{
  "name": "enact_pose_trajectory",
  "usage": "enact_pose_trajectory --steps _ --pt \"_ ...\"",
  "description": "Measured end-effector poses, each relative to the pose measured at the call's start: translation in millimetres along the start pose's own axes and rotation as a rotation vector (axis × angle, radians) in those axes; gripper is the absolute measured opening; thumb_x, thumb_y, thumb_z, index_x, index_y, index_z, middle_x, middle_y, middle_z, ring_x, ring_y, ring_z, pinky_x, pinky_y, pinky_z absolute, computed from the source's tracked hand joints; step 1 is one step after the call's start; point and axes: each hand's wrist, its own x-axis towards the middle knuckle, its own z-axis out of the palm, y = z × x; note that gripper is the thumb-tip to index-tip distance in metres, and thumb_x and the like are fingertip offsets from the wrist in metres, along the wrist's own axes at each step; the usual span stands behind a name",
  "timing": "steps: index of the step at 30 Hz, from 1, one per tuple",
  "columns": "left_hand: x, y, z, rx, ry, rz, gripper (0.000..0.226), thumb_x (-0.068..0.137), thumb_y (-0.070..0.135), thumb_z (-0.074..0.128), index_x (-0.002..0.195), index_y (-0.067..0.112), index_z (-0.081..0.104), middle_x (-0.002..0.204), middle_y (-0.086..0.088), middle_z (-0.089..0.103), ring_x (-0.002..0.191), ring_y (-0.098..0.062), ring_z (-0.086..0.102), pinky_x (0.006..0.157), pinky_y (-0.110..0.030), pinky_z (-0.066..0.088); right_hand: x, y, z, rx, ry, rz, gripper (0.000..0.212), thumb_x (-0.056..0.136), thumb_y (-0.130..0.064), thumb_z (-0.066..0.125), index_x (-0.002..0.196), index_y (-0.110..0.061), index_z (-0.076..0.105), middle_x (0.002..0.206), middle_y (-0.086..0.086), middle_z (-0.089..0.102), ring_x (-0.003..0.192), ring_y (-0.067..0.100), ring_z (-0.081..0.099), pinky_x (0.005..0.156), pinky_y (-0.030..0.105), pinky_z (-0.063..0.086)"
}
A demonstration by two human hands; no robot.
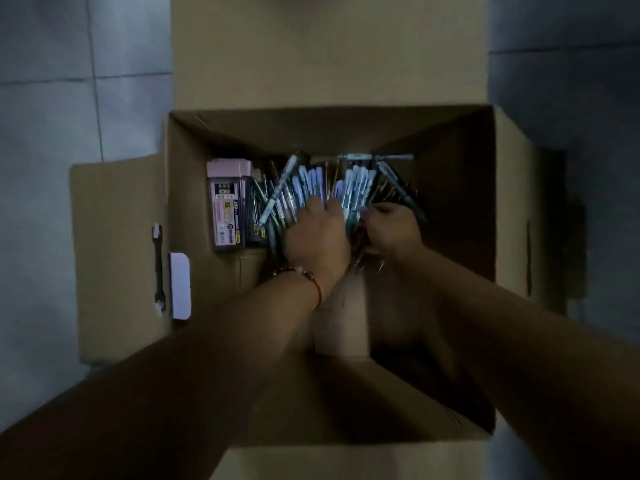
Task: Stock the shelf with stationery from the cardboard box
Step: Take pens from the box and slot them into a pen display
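Head view: inside the cardboard box (460, 188), pens (311, 188) are gripped by curled left (317, 237) and right hands (393, 230).

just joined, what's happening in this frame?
A person is reaching with both hands into an open brown cardboard box on a grey tiled floor. The left hand, with a red string bracelet at the wrist, and the right hand are gathering a heap of blue and dark pens in the box. A pink rectangular pack lies inside along the box's left wall. No shelf is in view.
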Motion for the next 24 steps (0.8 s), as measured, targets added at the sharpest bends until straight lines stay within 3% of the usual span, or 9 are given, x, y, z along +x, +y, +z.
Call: enact_pose_trajectory --steps 3,7,12,16,18,21,24 --pt "9.5 1.3 8.7 0.073 0.066 -0.002 0.034 0.091 0.002 0.046 0.125 0.005 0.05 0.124 -0.018 0.051 0.109 -0.033 0.055 0.076 -0.04 0.049 13.9 -1.7 7.6 -0.033 0.096 -0.037 0.027 0.091 -0.03 0.065 0.067 -0.019 0.062 0.067 0.001 0.064 0.071 0.023 0.067 0.074 0.039 0.057" --pt "19.9 6.2 7.8 0.144 0.088 -0.054 0.026 0.096 0.012 0.049 0.119 0.004 0.058 0.115 -0.016 0.057 0.102 -0.031 0.06 0.073 -0.037 0.051 11.6 -4.2 11.3 -0.093 0.061 -0.094 0.021 0.093 -0.028 0.066 0.076 -0.015 0.067 0.068 -0.001 0.063 0.062 0.012 0.06 0.059 0.03 0.049" --pt "20.6 5.9 5.8 0.148 0.012 -0.035 0.027 0.1 0.017 0.047 0.122 0.005 0.055 0.115 -0.015 0.055 0.101 -0.028 0.059 0.076 -0.036 0.05 16.7 -16.6 5.0 -0.025 -0.007 0.002 0.021 0.089 -0.017 0.069 0.075 -0.002 0.07 0.07 0.01 0.064 0.064 0.02 0.059 0.066 0.033 0.052" --pt "21.6 6.4 0.2 0.099 -0.024 -0.055 0.034 0.093 0.017 0.055 0.124 0.003 0.052 0.119 -0.016 0.054 0.104 -0.029 0.059 0.078 -0.036 0.05 9.0 -16.4 -1.9 0.04 -0.006 0.005 0.032 0.088 -0.025 0.071 0.071 0.001 0.065 0.072 0.023 0.062 0.066 0.028 0.06 0.072 0.046 0.055" --pt "20.8 13.1 4.3 0.223 -0.033 -0.059 0.034 0.094 0.012 0.049 0.126 0.0 0.05 0.121 -0.019 0.053 0.105 -0.03 0.059 0.074 -0.037 0.052 -0.7 -6.7 -10.4 0.114 0.032 0.027 0.031 0.09 -0.026 0.067 0.065 -0.013 0.056 0.063 0.009 0.055 0.059 0.019 0.052 0.065 0.041 0.046" --pt "25.2 21.4 10.3 0.354 -0.057 -0.037 0.034 0.096 0.02 0.047 0.124 0.001 0.051 0.117 -0.016 0.056 0.101 -0.027 0.061 0.066 -0.033 0.048 -20.5 15.4 -25.3 0.207 0.116 0.093 0.02 0.088 -0.034 0.067 0.074 -0.02 0.063 0.069 0.0 0.062 0.066 0.018 0.056 0.071 0.038 0.045" --pt "31.2 21.4 3.0 0.228 -0.097 0.008 0.028 0.094 0.025 0.053 0.112 0.005 0.058 0.106 -0.01 0.06 0.094 -0.024 0.063 0.066 -0.029 0.042 -40.8 26.6 -35.0 0.26 0.156 0.075 0.016 0.089 -0.031 0.066 0.079 -0.019 0.065 0.073 0.0 0.066 0.069 0.017 0.06 0.071 0.038 0.046"
